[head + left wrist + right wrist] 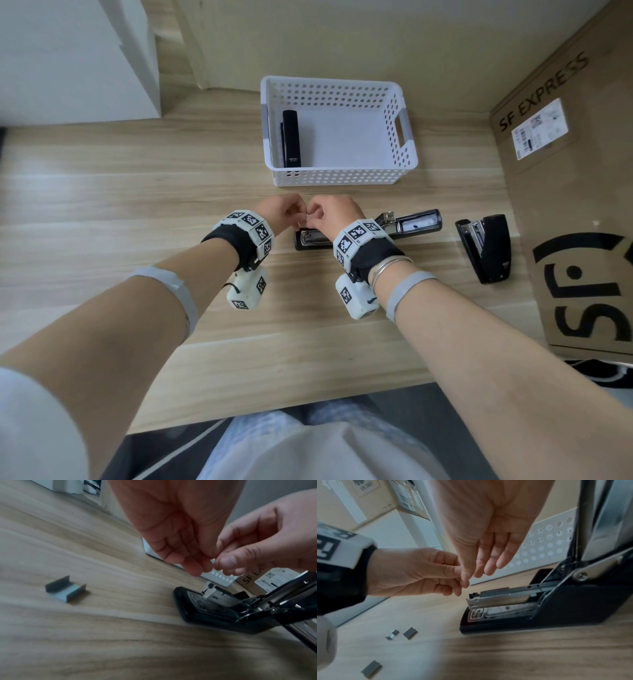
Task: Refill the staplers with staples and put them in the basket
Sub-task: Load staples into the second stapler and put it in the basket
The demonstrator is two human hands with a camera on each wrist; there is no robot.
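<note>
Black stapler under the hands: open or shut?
Open. The black stapler's top arm is swung back and its metal staple channel lies exposed.

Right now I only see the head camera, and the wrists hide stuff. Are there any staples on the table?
Observer: Yes. The right wrist view shows three short staple strips lying loose on the table, left of the open stapler.
Operator: Are the hands touching the stapler?
Observer: No. The left hand and right hand meet fingertip to fingertip above its front end, clear of the metal staple channel.
Operator: Are they holding a staple?
Observer: I cannot tell. Anything between the fingertips is too small to see.
</note>
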